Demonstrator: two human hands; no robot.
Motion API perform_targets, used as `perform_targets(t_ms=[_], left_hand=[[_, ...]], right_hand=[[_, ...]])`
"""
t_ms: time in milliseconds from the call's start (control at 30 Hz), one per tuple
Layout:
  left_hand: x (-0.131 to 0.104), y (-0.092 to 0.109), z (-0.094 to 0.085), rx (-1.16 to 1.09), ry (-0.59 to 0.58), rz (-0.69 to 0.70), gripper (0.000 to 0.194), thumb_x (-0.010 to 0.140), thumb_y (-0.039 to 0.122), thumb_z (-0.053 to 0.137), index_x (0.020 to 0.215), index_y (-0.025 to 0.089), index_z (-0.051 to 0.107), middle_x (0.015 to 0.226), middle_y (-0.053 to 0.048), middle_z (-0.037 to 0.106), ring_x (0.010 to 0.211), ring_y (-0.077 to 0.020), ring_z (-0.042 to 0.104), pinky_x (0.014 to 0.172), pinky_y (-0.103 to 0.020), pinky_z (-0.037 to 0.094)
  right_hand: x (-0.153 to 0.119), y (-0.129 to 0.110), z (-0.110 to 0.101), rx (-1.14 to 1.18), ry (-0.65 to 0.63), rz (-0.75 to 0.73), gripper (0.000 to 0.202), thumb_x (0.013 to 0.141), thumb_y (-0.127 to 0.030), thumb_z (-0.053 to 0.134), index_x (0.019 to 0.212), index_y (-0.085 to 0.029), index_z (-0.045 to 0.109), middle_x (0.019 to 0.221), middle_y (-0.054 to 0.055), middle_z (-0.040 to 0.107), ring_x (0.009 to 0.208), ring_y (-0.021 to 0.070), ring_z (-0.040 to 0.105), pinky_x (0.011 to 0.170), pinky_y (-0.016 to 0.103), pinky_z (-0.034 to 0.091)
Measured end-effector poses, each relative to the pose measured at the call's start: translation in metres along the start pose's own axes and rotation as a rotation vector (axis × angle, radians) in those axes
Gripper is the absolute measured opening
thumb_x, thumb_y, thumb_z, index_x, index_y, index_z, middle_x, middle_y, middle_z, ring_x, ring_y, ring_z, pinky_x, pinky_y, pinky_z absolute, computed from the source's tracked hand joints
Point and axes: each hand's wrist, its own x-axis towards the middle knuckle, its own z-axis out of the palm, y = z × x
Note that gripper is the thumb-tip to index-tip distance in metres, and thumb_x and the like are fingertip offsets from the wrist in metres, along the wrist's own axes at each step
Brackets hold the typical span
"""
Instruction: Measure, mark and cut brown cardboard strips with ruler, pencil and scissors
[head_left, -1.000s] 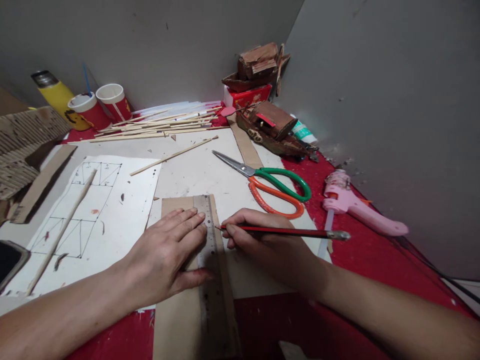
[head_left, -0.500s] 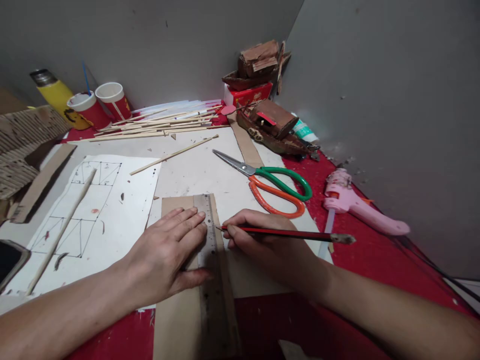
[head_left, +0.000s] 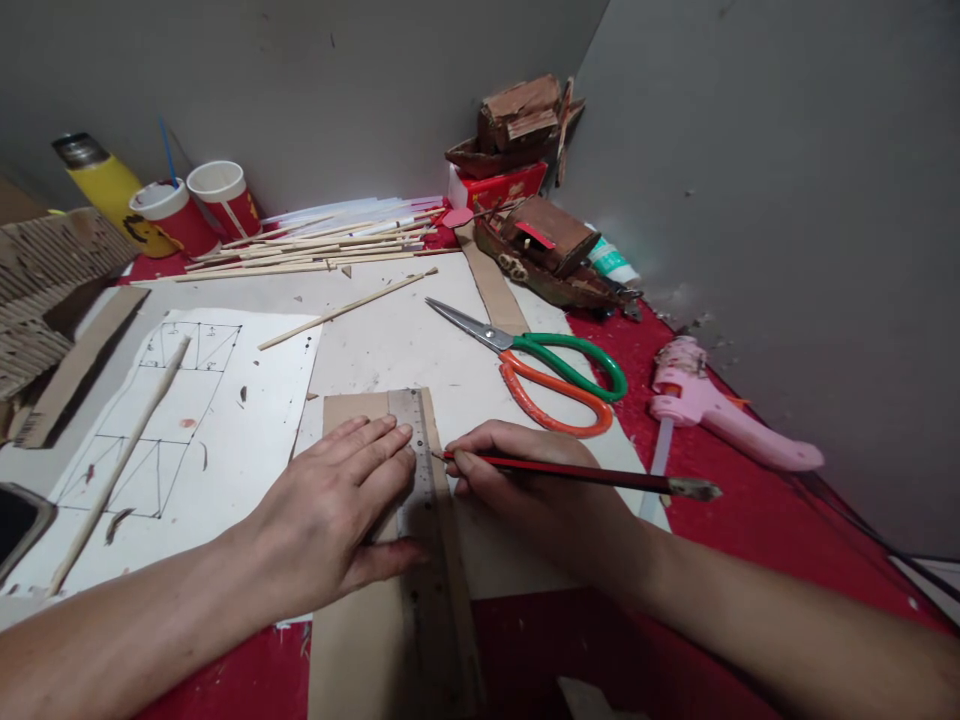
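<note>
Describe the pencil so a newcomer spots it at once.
On the red table, find the cardboard under the left hand. By its right edge, the right hand holds the pencil. Red and black, it stands apart from the pale sticks beyond.

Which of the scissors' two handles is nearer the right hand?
The orange handle: it lies just beyond the right hand, while the green handle is farther off, past the orange one.

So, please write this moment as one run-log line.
left hand: flat on ruler over cardboard | right hand: holding pencil, tip beside ruler | scissors: lying beyond
</note>
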Motion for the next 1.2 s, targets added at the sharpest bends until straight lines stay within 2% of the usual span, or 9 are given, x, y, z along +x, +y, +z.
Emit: perform_targets(t_ms=[233, 367, 533, 667, 800, 900, 1000, 1100, 1200], left_hand=[[0.002, 0.002, -0.003, 0.031, -0.03, 0.011, 0.058, 0.086, 0.042, 0.07, 0.129, 0.007, 0.054, 0.138, -0.025, 0.059, 0.131, -0.0387, 0.054, 0.109, -0.055, 0.045], [-0.001, 0.001, -0.001, 0.022, -0.045, -0.009, 0.058, 0.088, 0.044, 0.067, 0.132, 0.009, 0.053, 0.142, -0.023, 0.056, 0.134, -0.0369, 0.051, 0.112, -0.055, 0.041], [-0.003, -0.003, -0.004, -0.037, 0.018, -0.008, 0.051, 0.09, 0.036, 0.064, 0.134, 0.013, 0.051, 0.142, -0.021, 0.056, 0.132, -0.0335, 0.053, 0.11, -0.055, 0.042], [0.005, -0.011, -0.013, -0.011, 0.102, -0.086, 0.046, 0.093, 0.032, 0.06, 0.135, 0.013, 0.052, 0.144, -0.022, 0.053, 0.134, -0.0322, 0.05, 0.109, -0.051, 0.043], [0.012, -0.022, -0.017, -0.023, -0.038, -0.202, 0.056, 0.096, 0.04, 0.056, 0.144, 0.014, 0.046, 0.152, -0.02, 0.045, 0.142, -0.0335, 0.04, 0.112, -0.055, 0.039], [0.013, -0.025, -0.016, -0.026, -0.142, -0.223, 0.06, 0.096, 0.042, 0.054, 0.148, 0.016, 0.041, 0.155, -0.019, 0.043, 0.145, -0.0357, 0.035, 0.115, -0.061, 0.033], [0.014, -0.024, -0.015, -0.026, -0.161, -0.237, 0.059, 0.096, 0.04, 0.053, 0.149, 0.018, 0.039, 0.156, -0.017, 0.041, 0.146, -0.0356, 0.032, 0.115, -0.064, 0.029], [0.014, -0.023, -0.016, -0.03, -0.163, -0.241, 0.057, 0.097, 0.036, 0.051, 0.149, 0.019, 0.037, 0.157, -0.015, 0.04, 0.147, -0.0347, 0.03, 0.115, -0.065, 0.027], [0.013, -0.024, -0.016, -0.048, -0.151, -0.243, 0.054, 0.098, 0.033, 0.05, 0.148, 0.02, 0.038, 0.154, -0.014, 0.044, 0.147, -0.0341, 0.032, 0.116, -0.065, 0.026]], right_hand=[[-0.002, 0.0, -0.001, 0.012, 0.039, 0.033, 0.018, 0.093, -0.024, 0.054, 0.081, -0.019, 0.068, 0.066, 0.001, 0.07, 0.059, 0.0149, 0.065, 0.054, 0.025, 0.049], [-0.009, 0.002, -0.004, 0.196, 0.116, 0.059, 0.015, 0.095, -0.031, 0.059, 0.096, -0.021, 0.07, 0.074, 0.001, 0.073, 0.067, 0.0148, 0.069, 0.062, 0.024, 0.054], [-0.016, 0.0, -0.008, 0.298, 0.223, 0.051, 0.029, 0.101, -0.043, 0.049, 0.107, -0.022, 0.069, 0.083, 0.004, 0.074, 0.063, 0.0151, 0.069, 0.059, 0.026, 0.055], [-0.021, -0.006, -0.009, 0.077, -0.01, -0.043, 0.024, 0.101, -0.033, 0.047, 0.089, -0.022, 0.065, 0.076, 0.002, 0.07, 0.066, 0.0153, 0.065, 0.059, 0.025, 0.05], [-0.028, -0.012, -0.003, -0.12, -0.23, -0.245, 0.013, 0.095, -0.03, 0.058, 0.09, -0.019, 0.062, 0.075, 0.001, 0.066, 0.062, 0.0143, 0.056, 0.057, 0.026, 0.045], [-0.032, -0.013, 0.004, -0.229, -0.282, -0.391, 0.033, 0.085, -0.034, 0.072, 0.108, -0.015, 0.059, 0.088, 0.005, 0.069, 0.073, 0.019, 0.059, 0.063, 0.03, 0.047], [-0.034, -0.012, 0.012, -0.311, -0.285, -0.562, 0.051, 0.083, -0.041, 0.076, 0.119, -0.012, 0.055, 0.108, 0.015, 0.069, 0.091, 0.0254, 0.062, 0.078, 0.037, 0.049], [-0.034, -0.012, 0.017, -0.379, -0.367, -0.636, 0.047, 0.088, -0.045, 0.069, 0.121, -0.014, 0.056, 0.123, 0.02, 0.065, 0.115, 0.0316, 0.056, 0.095, 0.045, 0.045], [-0.032, -0.009, 0.018, -0.382, -0.442, -0.617, 0.035, 0.09, -0.037, 0.065, 0.118, -0.017, 0.058, 0.123, 0.017, 0.066, 0.124, 0.0322, 0.052, 0.099, 0.048, 0.043]])
